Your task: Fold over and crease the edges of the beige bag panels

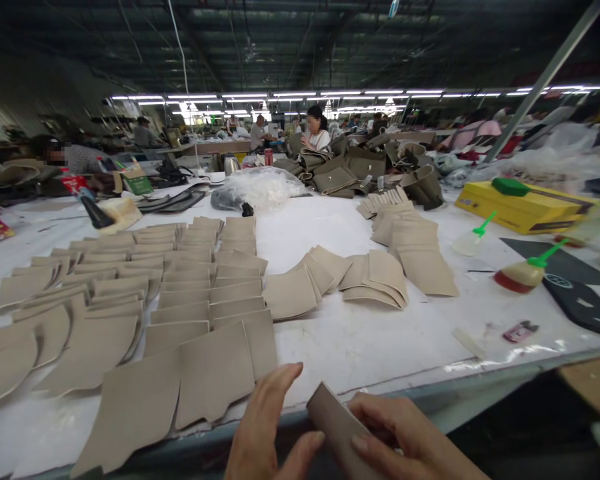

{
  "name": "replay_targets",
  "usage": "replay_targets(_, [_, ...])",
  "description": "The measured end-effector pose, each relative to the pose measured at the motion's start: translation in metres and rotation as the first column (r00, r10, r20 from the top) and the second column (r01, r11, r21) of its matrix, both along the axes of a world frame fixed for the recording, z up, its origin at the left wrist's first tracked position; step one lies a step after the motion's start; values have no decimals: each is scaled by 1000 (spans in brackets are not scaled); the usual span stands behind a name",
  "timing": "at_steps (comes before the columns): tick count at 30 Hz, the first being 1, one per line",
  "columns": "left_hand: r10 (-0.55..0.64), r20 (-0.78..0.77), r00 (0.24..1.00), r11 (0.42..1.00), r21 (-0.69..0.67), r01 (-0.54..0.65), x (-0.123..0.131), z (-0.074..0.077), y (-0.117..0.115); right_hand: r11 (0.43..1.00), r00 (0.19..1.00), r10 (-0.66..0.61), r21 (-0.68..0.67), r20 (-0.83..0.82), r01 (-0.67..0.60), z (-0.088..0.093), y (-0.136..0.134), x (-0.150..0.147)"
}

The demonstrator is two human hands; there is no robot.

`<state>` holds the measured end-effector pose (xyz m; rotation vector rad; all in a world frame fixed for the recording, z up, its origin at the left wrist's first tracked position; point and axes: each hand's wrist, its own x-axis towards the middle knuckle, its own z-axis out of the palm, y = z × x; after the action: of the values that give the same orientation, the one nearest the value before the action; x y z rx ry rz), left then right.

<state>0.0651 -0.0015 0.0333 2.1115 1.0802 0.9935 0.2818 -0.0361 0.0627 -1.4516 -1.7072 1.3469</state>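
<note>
My right hand (405,430) grips a taupe leather piece (337,427) at the table's front edge, thumb on its near face and fingers behind. The piece is bent in a curve, and its lower end runs out of the picture. Just left of it is my left hand (270,427), thumb and fingers spread apart, holding nothing. Overlapping rows of beige leather pieces (215,373) cover the left side of the table. More beige pieces (290,293) lie fanned out across the middle, and a further stack (425,267) runs back on the right.
To the right stand a squeeze bottle with reddish liquid (523,275), a paler bottle (470,241), a yellow box (523,207) and small pink thread snips (520,331). Behind lie a clear plastic bag (260,187) and piled dark bags (350,167). A person (317,130) sits beyond.
</note>
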Motion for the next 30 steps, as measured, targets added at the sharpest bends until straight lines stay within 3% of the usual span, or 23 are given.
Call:
replay_targets(1, [-47,56,997,983,-172,56,-3,3,7,1000,999,18,13,43,-19,5,0,1])
replay_targets(3, [-166,182,969,847,-477,235,-7,9,17,997,993,67,22,94,-69,11,1,1])
replay_targets(5, [-197,305,932,693,-630,352,-8,13,20,995,992,80,48,102,-85,13,4,0])
replay_targets(6, [-171,349,921,654,-660,371,-8,12,19,994,992,76,70,105,-84,12,5,-1])
replay_targets(10, [-39,485,873,650,-652,391,-7,-6,9,988,980,47,135,195,-75,-1,9,-8])
replay_targets(14, [132,657,742,544,-674,500,-4,-33,-7,984,955,82,131,285,-124,-13,12,-15])
replay_targets(16, [194,674,713,506,-691,515,-2,-43,-15,978,948,126,124,292,-169,-14,12,-19])
replay_targets(22, [245,630,737,525,-726,445,-5,-56,-30,960,923,177,149,341,-239,-18,12,-30])
replay_targets(30, [251,532,809,541,-770,338,-11,-60,-35,893,909,185,322,373,-314,-38,4,-33])
